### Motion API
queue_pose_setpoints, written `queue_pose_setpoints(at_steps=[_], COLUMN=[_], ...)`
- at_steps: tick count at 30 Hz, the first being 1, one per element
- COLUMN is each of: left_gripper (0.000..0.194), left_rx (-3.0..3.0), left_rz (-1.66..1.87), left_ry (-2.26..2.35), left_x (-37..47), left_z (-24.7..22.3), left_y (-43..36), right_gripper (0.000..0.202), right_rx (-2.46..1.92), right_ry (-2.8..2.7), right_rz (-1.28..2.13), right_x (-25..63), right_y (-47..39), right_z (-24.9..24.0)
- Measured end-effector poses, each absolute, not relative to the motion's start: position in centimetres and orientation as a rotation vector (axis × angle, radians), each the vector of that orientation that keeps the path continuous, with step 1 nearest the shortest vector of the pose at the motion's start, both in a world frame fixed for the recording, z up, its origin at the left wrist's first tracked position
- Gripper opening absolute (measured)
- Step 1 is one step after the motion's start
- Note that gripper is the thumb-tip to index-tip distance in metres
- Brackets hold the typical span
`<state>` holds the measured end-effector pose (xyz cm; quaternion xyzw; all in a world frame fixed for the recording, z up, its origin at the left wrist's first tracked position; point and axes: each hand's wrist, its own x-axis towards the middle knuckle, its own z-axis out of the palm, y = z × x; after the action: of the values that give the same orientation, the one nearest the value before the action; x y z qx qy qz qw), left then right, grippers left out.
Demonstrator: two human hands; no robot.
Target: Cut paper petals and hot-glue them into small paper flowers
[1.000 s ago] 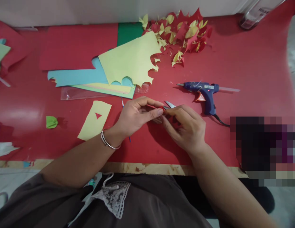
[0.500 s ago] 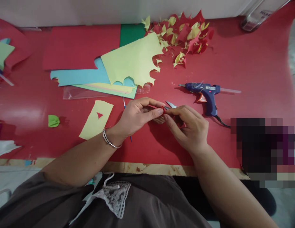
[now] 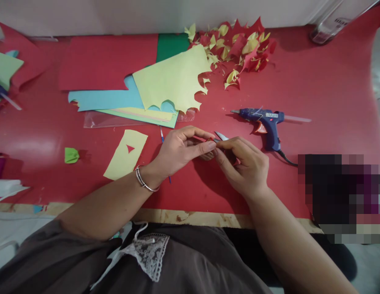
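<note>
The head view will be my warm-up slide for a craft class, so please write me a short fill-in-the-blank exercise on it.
1. The left hand holds a small piece that is ____ in colour.
2. The nozzle of the glue gun points toward the ____ side of the picture.
3. The glue gun's trigger is ____.
4. The gathered scrap left of the pale yellow strip is ____.

Missing words: red; left; orange; green.

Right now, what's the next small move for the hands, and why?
I'd probably have the right hand pinch the red piece at its edge: the left hand already grips it, and the right is close up beside it, its own grip unclear.
</note>
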<state>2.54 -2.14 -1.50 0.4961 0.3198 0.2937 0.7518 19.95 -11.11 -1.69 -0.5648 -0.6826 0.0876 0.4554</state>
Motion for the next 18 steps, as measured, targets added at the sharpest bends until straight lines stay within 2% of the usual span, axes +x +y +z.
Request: queue_pose_setpoints(at_steps=[11,18], left_gripper=[0.041,0.035], left_rx=[1.106,1.211], left_rz=[0.625,0.701], left_ry=[0.699,0.716], left_x=[2.51,2.49], left_z=[-1.72,-2.16], left_y=[-2.09,-2.24], right_gripper=[0.006,0.006], right_rx=[-1.417,-1.422], right_ry=[-1.689,-1.689], right_rz=[0.200,0.206], right_x=[19.96,20.03], right_y=[-11.01,-10.98], right_z=[-1.85,-1.87])
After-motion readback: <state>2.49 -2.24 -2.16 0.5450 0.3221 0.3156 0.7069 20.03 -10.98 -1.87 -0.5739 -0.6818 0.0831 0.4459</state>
